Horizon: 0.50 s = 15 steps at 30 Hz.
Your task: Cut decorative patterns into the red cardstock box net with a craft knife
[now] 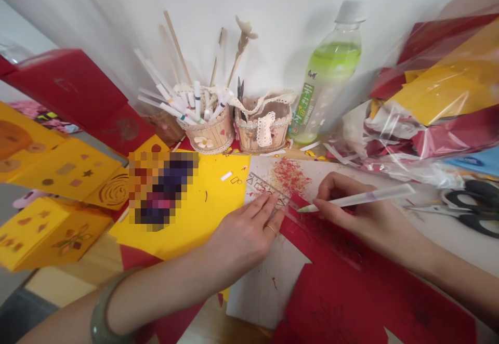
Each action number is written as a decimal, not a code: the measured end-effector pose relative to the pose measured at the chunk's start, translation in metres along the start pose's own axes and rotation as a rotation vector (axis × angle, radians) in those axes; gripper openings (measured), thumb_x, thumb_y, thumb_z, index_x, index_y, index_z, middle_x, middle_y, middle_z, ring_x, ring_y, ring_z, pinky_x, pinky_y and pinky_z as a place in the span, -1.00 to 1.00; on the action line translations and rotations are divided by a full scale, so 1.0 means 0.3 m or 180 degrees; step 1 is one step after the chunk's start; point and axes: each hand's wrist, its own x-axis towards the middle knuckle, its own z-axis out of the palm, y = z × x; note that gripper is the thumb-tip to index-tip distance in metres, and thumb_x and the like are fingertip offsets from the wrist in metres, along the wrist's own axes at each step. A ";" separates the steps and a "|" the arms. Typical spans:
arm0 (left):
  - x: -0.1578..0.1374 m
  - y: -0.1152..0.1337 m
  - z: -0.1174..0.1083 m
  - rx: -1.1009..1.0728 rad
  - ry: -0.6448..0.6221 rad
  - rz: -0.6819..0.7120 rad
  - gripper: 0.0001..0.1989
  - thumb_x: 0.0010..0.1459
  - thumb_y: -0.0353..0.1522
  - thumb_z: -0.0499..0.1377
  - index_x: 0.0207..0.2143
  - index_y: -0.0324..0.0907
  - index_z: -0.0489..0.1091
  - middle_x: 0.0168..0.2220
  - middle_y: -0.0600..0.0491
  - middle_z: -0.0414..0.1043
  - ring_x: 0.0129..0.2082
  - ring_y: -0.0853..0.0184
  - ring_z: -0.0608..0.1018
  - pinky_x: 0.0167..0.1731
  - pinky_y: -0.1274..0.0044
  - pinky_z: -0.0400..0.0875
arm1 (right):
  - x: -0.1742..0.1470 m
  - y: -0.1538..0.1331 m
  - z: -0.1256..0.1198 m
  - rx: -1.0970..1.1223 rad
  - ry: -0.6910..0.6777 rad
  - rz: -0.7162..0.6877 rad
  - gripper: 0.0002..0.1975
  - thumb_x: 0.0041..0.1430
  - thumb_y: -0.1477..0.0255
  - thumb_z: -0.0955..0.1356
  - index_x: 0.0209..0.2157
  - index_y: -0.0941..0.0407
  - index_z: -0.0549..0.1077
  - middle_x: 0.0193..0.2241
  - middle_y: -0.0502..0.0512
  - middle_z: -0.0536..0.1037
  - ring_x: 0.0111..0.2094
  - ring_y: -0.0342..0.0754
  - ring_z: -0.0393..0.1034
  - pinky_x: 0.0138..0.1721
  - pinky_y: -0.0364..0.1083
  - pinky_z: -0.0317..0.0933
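My left hand [249, 229] lies flat with fingers stretched out, pressing on a clear stencil ruler [255, 182]. The ruler slants over a white board [268, 276] and a red sheet of paper [335, 292]. A ring is on one finger and a bangle circles the wrist. My right hand [343, 198] grips a white pen [385, 195], whose pale green tip points left at the ruler, close to my left fingertips. Whether the tip touches the paper is unclear. Faint flower-like lines mark the red sheet near the bottom.
Red and yellow crumbs [290, 175] lie beyond the ruler. Behind stand a basket of markers [208, 136], a second basket [265, 139] and a green drink bottle [327, 79]. Black-handled scissors [471, 203] and a plastic bag of paper are right. Yellow paper boxes [58, 229] stand left.
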 end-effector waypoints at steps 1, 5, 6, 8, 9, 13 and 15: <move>0.002 -0.001 -0.002 -0.0004 0.0039 0.0004 -0.70 0.23 -0.48 -0.01 -0.01 -0.40 0.30 0.03 -0.23 0.34 0.05 0.13 0.39 -0.03 0.42 0.35 | 0.002 0.002 0.003 -0.0019 -0.0041 -0.0028 -0.79 0.18 0.36 0.25 -0.53 0.08 0.21 -0.63 -0.10 0.29 -0.60 -0.19 0.16 -0.61 -0.20 0.06; 0.007 -0.004 -0.008 -0.0030 0.0188 -0.0005 -0.70 0.20 -0.49 0.00 -0.04 -0.41 0.33 0.00 -0.23 0.37 0.01 0.13 0.43 -0.05 0.42 0.37 | 0.000 0.015 0.016 -0.0053 -0.0201 -0.0094 -0.78 0.18 0.37 0.25 -0.53 0.09 0.19 -0.64 -0.12 0.25 -0.60 -0.20 0.12 -0.60 -0.20 0.02; 0.008 -0.005 -0.010 -0.0029 0.0203 -0.0007 -0.70 0.20 -0.49 -0.01 -0.04 -0.41 0.33 -0.01 -0.22 0.37 0.01 0.13 0.43 -0.05 0.43 0.36 | 0.000 0.018 0.019 -0.0046 -0.0227 -0.0078 -0.78 0.18 0.37 0.25 -0.52 0.09 0.19 -0.64 -0.12 0.25 -0.60 -0.20 0.11 -0.60 -0.20 0.01; 0.009 -0.005 -0.011 -0.0019 0.0218 -0.0002 -0.70 0.20 -0.49 -0.01 -0.04 -0.41 0.33 -0.01 -0.21 0.38 0.01 0.14 0.43 -0.05 0.43 0.36 | 0.001 0.023 0.023 -0.0032 -0.0271 -0.0044 -0.80 0.18 0.37 0.26 -0.51 0.09 0.20 -0.64 -0.12 0.25 -0.60 -0.21 0.10 -0.61 -0.21 0.00; 0.009 -0.004 -0.011 -0.0011 0.0210 0.0002 -0.70 0.21 -0.49 -0.01 -0.04 -0.41 0.33 -0.01 -0.21 0.38 0.01 0.14 0.43 -0.05 0.43 0.36 | 0.003 0.024 0.024 -0.0030 -0.0288 -0.0031 -0.80 0.18 0.37 0.26 -0.50 0.09 0.20 -0.64 -0.13 0.25 -0.60 -0.21 0.09 -0.61 -0.21 0.00; 0.008 -0.002 -0.011 0.0008 0.0139 -0.0022 -0.70 0.20 -0.48 0.00 -0.03 -0.40 0.32 0.00 -0.21 0.37 0.02 0.14 0.42 -0.04 0.43 0.35 | 0.013 0.014 0.019 -0.0063 -0.0364 -0.0022 -0.80 0.18 0.35 0.25 -0.50 0.09 0.21 -0.63 -0.11 0.26 -0.59 -0.20 0.10 -0.60 -0.21 0.01; 0.007 -0.002 -0.012 0.0007 0.0114 -0.0022 -0.69 0.21 -0.48 0.00 -0.02 -0.40 0.31 0.01 -0.21 0.36 0.03 0.14 0.41 -0.03 0.43 0.34 | 0.019 0.004 0.012 -0.0110 -0.0417 -0.0002 -0.78 0.18 0.34 0.25 -0.52 0.09 0.20 -0.62 -0.10 0.26 -0.59 -0.20 0.10 -0.58 -0.20 0.02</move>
